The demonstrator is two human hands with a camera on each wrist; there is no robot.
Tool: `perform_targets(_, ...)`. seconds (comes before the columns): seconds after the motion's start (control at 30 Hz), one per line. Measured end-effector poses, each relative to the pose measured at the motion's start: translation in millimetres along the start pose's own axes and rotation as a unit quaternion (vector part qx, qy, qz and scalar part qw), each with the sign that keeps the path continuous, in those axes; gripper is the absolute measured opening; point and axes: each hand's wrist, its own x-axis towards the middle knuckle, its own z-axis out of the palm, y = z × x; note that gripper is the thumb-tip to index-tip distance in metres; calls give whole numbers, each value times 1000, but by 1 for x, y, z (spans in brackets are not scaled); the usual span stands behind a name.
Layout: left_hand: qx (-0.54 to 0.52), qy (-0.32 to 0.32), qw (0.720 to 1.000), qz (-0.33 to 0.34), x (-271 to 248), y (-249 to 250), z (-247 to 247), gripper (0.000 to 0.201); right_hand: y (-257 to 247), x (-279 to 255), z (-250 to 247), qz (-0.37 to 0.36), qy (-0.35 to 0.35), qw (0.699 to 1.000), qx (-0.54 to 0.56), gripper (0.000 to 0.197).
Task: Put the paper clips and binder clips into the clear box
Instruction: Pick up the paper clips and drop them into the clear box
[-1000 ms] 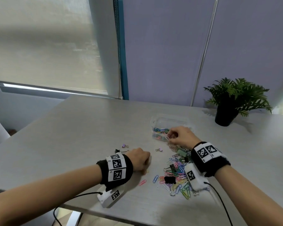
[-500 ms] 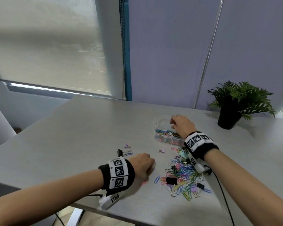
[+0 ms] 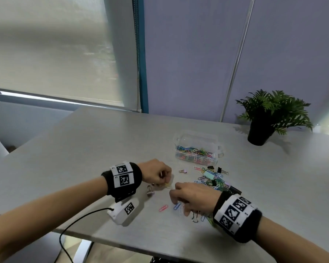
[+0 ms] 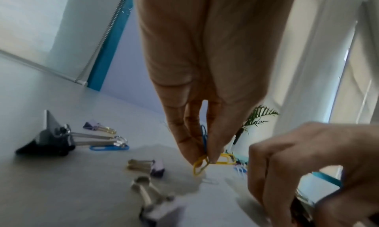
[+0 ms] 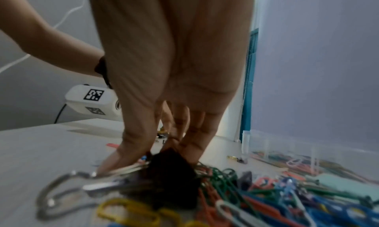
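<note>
Head view, left hand [image 3: 156, 173]: fingers curled, tips pinching a yellow paper clip [image 3: 168, 186] just above the table [image 3: 84, 149].
Head view, right hand [image 3: 194, 201]: fingers bent down onto loose clips at the near side of the pile of clips [image 3: 211, 179]; what it holds cannot be told here.
Head view, clear box [image 3: 198, 149]: lid off, coloured clips inside, just beyond the pile, well apart from the potted plant [image 3: 270, 114] at the far right.
Head view, edges: both wrists sit near the table's front edge; bare tabletop lies left of the box.
Left wrist view, grip: thumb and fingertips [image 4: 190, 149] closed on yellow and blue paper clips; binder clips [image 4: 147, 165] lie beside them.
Right wrist view, grip: thumb [image 5: 127, 152] and fingers closing around a black binder clip [image 5: 172, 170] on the pile; box wall stands at right.
</note>
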Motion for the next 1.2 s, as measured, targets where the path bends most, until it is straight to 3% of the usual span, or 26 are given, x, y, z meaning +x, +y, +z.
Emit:
perform_targets(0.1, -59, 18, 998, -5, 5, -4, -13, 15, 6, 5, -1, -8, -3, 999, 50, 22)
perform_targets(0.3, -153, 42, 987, 4, 30, -11, -35, 12, 10, 2, 0, -11, 17, 992, 127, 21)
perform_targets(0.43, -145, 63, 987, 9, 57, -2, -42, 13, 13, 1, -1, -14, 68, 988, 136, 21)
perform_targets(0.53, -99, 87, 991, 4, 80, 5, -48, 16, 18, -1, -7, 4, 121, 972, 201, 19)
perform_targets(0.63, -78, 107, 991, 6, 95, 9, -62, 15, 37, -7, -24, 47, 222, 929, 293, 14)
perform_targets(0.8, -123, 129, 984, 1, 111, 11, -84, 13, 98, -8, -64, 159, 417, 805, 392, 22)
perform_targets(0.93, -137, 152, 978, -26, 133, 14, -82, 15, 132, 19, -74, 223, 468, 768, 375, 22)
perform_targets(1.0, -139, 154, 977, -38, 141, 16, -74, 16, 139, 33, -72, 245, 455, 778, 357, 16)
perform_targets(1.1, -137, 152, 977, -61, 141, 16, -65, 19, 139, 37, -66, 259, 360, 847, 294, 10)
perform_targets(1.2, -119, 137, 982, -51, 129, 14, -64, 22, 136, 15, -65, 244, 317, 880, 257, 10)
